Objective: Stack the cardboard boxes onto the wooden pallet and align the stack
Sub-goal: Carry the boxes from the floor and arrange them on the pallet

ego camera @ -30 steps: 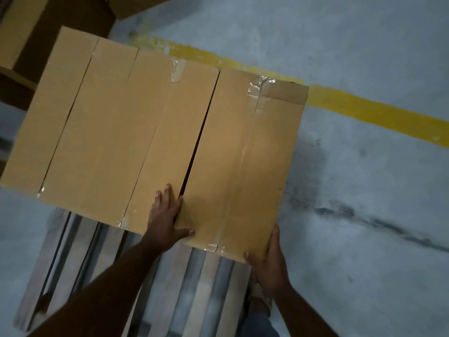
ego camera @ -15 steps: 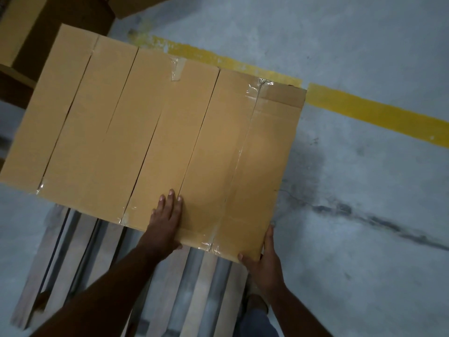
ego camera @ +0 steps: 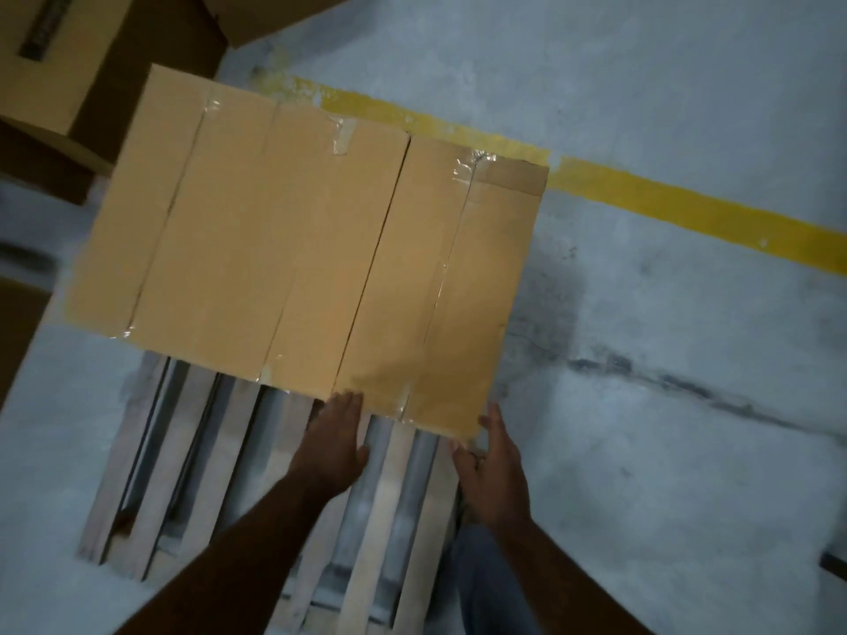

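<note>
Taped cardboard boxes stand side by side on the far half of a slatted wooden pallet [ego camera: 192, 474], their tops forming one tan surface. The rightmost box [ego camera: 440, 286] has clear tape down its middle; the boxes to its left [ego camera: 238, 231] sit tight against it. My left hand [ego camera: 337, 444] hangs over the bare slats with straight fingers, fingertips at the near edge of the rightmost box. My right hand [ego camera: 492, 465] is at that box's near right corner, fingers extended along its side. Neither hand grips anything.
Larger brown cartons [ego camera: 68, 75] stand at the top left on the grey concrete floor [ego camera: 664, 451]. A yellow painted line [ego camera: 664, 203] runs diagonally behind the pallet. The near half of the pallet shows bare slats, and my leg [ego camera: 486, 584] stands beside its right edge.
The gap between the rightmost box and its neighbour has closed. My left hand slid back off the box top to its near edge; my right hand eased off the corner it held.
</note>
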The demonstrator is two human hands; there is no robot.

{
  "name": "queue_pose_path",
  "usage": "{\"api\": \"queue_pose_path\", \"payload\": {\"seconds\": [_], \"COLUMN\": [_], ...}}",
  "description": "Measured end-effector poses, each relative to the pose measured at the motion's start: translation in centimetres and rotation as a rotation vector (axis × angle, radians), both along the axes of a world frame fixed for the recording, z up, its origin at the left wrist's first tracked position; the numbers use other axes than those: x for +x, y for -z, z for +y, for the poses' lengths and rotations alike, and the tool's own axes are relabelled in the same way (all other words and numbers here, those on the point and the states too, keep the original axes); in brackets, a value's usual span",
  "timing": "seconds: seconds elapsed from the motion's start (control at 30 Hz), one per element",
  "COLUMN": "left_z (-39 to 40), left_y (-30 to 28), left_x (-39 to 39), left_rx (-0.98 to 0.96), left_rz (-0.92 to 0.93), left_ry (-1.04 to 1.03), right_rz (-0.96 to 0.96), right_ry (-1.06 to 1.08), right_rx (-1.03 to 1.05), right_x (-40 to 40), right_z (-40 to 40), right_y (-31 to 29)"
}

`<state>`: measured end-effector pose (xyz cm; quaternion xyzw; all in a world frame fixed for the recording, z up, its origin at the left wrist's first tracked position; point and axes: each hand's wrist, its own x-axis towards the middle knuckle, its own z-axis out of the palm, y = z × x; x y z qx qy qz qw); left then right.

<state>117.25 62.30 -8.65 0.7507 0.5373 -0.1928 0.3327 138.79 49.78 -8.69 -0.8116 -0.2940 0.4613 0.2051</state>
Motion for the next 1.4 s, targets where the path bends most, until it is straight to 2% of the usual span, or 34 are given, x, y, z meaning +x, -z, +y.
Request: {"api": "queue_pose_path", "payload": {"seconds": [0.07,0.2,0.33,0.5,0.63,0.8,0.97,1.17,1.4], "left_z": [-2.5,-7.2,-10.8,-19.8,-29.9,-38.0,-39.7,-36.3,-27.3], "left_y": [-4.5,-12.2,-18.6,-27.2,-31.9,-36.0,-37.7,-37.2,-38.3], "left_x": [-1.3,-6.2,-13.8,-28.6,-42.4,-56.8,-65.7,-74.5,-86.6], "left_rx": [-0.040,-0.082,0.036,0.171,0.223,0.418,0.495,0.474,0.522], "left_rz": [-0.090,-0.143,-0.278,-0.547,-0.616,-0.582,-0.566,-0.506,-0.465], "left_ry": [-0.051,-0.272,-0.435,-0.694,-0.840,-1.082,-1.239,-1.263,-1.314], "right_rz": [-0.042,-0.041,0.009,0.086,0.200,0.282,0.363,0.459,0.489], "right_ry": [-0.091,-0.205,-0.316,-0.271,-0.319,-0.530,-0.644,-0.532,-0.612], "right_rx": [0.061,0.179,0.245,0.339,0.310,0.353,0.357,0.270,0.263], "right_x": [-1.7,-6.3,-13.7,-29.4,-44.0,-59.1,-69.2,-78.7,-91.1], "right_z": [-1.5,-3.2,-4.8,-11.8,-18.7,-20.0,-18.6,-14.6,-5.1], "right_y": [-3.9,-11.8,-19.5,-30.3,-35.7,-39.4,-39.8,-37.6,-37.0]}}
